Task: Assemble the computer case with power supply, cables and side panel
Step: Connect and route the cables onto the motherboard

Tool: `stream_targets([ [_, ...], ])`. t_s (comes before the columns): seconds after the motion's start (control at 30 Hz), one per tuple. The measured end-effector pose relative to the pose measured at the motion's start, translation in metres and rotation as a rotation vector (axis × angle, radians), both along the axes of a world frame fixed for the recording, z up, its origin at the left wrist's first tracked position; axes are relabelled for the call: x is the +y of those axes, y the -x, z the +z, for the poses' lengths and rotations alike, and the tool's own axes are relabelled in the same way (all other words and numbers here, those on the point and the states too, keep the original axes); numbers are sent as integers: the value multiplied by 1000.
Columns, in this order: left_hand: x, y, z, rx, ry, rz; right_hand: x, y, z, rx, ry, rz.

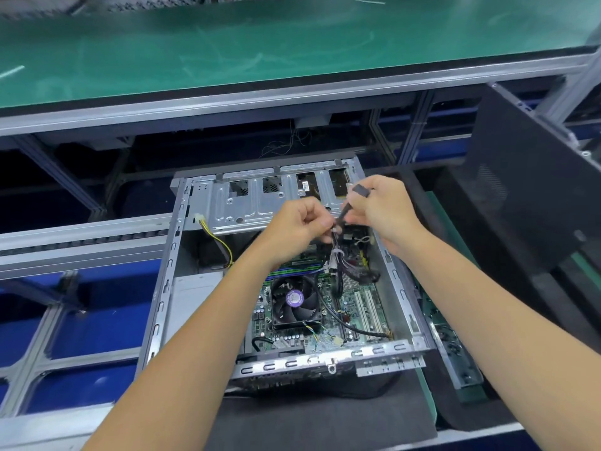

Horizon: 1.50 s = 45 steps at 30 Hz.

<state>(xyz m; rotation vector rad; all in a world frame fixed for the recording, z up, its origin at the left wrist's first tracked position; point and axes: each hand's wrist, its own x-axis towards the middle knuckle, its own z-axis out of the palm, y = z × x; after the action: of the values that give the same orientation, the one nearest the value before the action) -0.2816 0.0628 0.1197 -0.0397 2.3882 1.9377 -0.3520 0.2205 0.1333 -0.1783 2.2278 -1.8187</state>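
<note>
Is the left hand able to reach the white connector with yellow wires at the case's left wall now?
Probably not yet: the left hand grips the black cable bundle. The white connector itself lies uncovered.

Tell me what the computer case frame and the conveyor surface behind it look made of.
Computer case frame: bare sheet metal, probably steel; dull silver-grey sheen, stamped slots and punched holes. Conveyor surface: looks like a green rubbery or plastic mat, matte with pale scuffs.

No readable text; purple sticker on the fan hub too blurred.
</note>
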Motion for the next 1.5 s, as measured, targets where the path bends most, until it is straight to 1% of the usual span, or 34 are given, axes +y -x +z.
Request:
stream_targets([
  [0.07,6,-5,-6,-87,26,-96,5,-4,-5,28,-178,22],
  [0.17,16,-8,-13,-233,-42,-127,10,-7,-6,64,-416,113],
  [0.2,19,-7,-14,-271,-66,-121,9,-8,-5,103,-500,152],
  [0.27,27,-6,-14,-309,-66,-101,6,-9,-2,240,-702,194],
  [0.3,30,-6,-15,-312,-54,-83,5,-10,0,309,-779,189],
  [0.33,35,-6,-16,-317,-43,-62,6,-10,0,349,-811,185],
  [0.43,48,-9,-18,-323,-85,25,15,-8,-5,352,-715,203],
  [0.53,56,-10,-19,-282,-124,107,25,-4,-11,429,-649,259],
  [0.63,64,-10,-18,-301,-281,203,31,4,-13,473,-583,301],
  [0.77,80,-7,-17,-341,-547,420,35,9,-12,453,-512,323],
  [0.8,86,-6,-19,-333,-559,474,35,9,-12,438,-505,328],
  [0.9,100,-3,-24,-306,-449,612,36,11,-10,385,-546,385],
  [1.0,111,1,-25,-324,-427,744,38,23,-3,398,-587,451],
  [1.07,118,7,-24,-336,-464,840,35,36,5,435,-560,379],
  [1.13,127,12,-23,-334,-521,930,30,45,10,447,-490,307],
  [1.27,140,17,-26,-342,-559,1083,18,55,0,409,-417,318],
  [1.37,148,22,-26,-334,-618,1149,12,55,-14,390,-400,324],
  [1.5,153,25,-28,-309,-663,1196,6,48,-27,458,-424,286],
])
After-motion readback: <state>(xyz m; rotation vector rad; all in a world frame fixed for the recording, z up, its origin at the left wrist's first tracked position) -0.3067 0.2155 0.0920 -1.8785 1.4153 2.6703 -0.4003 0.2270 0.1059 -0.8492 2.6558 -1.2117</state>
